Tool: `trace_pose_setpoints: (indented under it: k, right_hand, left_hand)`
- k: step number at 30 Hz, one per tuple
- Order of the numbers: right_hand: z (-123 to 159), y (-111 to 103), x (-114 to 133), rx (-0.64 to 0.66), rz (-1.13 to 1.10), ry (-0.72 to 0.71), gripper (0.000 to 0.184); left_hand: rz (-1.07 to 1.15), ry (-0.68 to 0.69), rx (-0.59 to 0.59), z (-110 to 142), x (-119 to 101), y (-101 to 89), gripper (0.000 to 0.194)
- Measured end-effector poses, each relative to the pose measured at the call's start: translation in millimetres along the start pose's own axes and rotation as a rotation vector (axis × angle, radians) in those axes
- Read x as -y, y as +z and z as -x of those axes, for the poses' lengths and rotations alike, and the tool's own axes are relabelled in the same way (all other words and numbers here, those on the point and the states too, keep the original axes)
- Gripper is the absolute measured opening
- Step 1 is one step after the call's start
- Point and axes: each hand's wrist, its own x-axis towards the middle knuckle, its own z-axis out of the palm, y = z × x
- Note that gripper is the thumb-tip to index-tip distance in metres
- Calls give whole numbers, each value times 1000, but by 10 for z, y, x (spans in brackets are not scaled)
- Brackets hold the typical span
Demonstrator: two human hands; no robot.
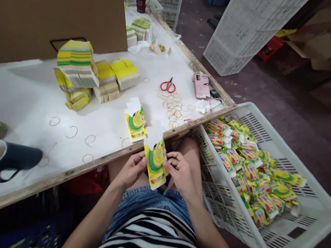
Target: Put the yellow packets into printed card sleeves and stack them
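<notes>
Over my lap, just off the table edge, I hold a small yellow and green printed carton (pixel 155 162) with white flaps at its top. My left hand (pixel 133 168) pinches its left side between thumb and fingers. On its right side, the thumb and fingers of my right hand (pixel 179 169) are closed on it too. Another carton (pixel 135 122) of the same print lies on the table edge, close behind the held one. Bundled stacks of flat cartons (pixel 77 62) sit farther back on the table.
Red-handled scissors (pixel 168 85), loose rubber bands (pixel 172 108) and a pink phone (pixel 201 85) lie on the white table (pixel 79 181). A dark mug (pixel 20 157) stands at the left. On my right, a white crate (pixel 311 216) holds many filled cartons (pixel 252 172). Stacked crates (pixel 248 27) stand behind.
</notes>
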Motion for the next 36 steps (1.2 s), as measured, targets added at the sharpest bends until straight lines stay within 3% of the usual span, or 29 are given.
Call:
trace_pose_setpoints:
  k: [3,5,9,12,15,18,21,24,27,33,36]
  right_hand:
    - [12,5,-22,11,20,-3,37]
    - [37,7,19,-50,147,-68,33]
    - [105,-31,228,-262,587,-413,29]
    - [101,-105,402,-65,780,-570,45]
    - [39,-182,511,66,818,-564,34]
    - [-28,-219,570,24,743,-559,22]
    - [-63,-202,605,8,733,-605,14]
    - [-82,-163,626,-20,785,-718,29]
    - [-101,-139,645,78,850,-742,40]
    - [-136,-116,667,78,854,-676,12]
    - [-152,-87,668,94,867,-686,6]
  left_hand:
    - [85,-45,95,-92,-7,81,61]
    - [112,-34,116,-116,0,117,63]
    - [113,-50,133,-122,4,165,55]
    - [94,-84,186,-139,-4,180,53]
    - [35,-96,216,-183,-28,167,53]
    - [6,-112,204,-237,-82,142,48]
    - [18,-70,121,-284,-170,138,45]
    - [11,-43,156,-320,-258,167,52]
    - [59,-71,208,-343,-310,204,58]
    - [18,-123,197,-338,-380,197,53]
    - [-31,-148,168,-334,-423,162,52]
